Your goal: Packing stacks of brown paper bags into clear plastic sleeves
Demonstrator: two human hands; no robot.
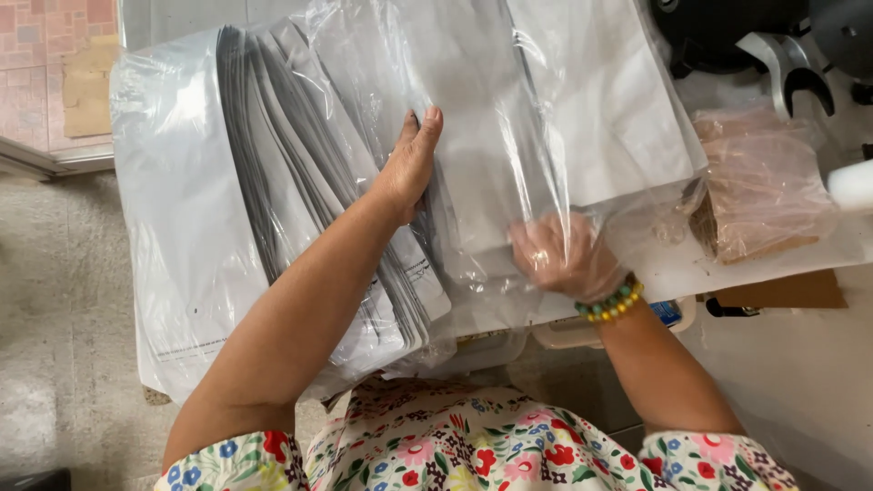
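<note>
A white bench (800,364) fills the right half of the view, cluttered at its far end. At 9 o'clock lies grey speckled floor (64,300), and at 10 o'clock a patch of reddish tiles (36,55) shows behind a low sill.

At the centre is a thick stack of flat white-and-grey mailing bags (300,182), fanned so their dark edges show. The long axis of the stack runs from about 7 o'clock to 1 o'clock, with the near ends hanging off the bench edge toward the person's flowered dress (473,445). A loose clear plastic wrapper (509,118) lies around and over the stack, crinkled and shiny.

The left hand (409,164) lies flat on the stack at the centre, fingers together and pointing toward 12 o'clock, palm pressed on the bags — not clamped on anything. The right hand (564,255) sits at 4 o'clock from it, under or inside the clear wrapper, so it looks blurred; its fingers seem curled into the film, but I cannot tell how firmly it grips. A beaded bracelet (611,302) circles that wrist.

At 2 o'clock a clear bag of brown paper pieces (764,182) rests on the bench, and beyond it, at 1 o'clock, stands a black machine with metal prongs (773,45).
</note>
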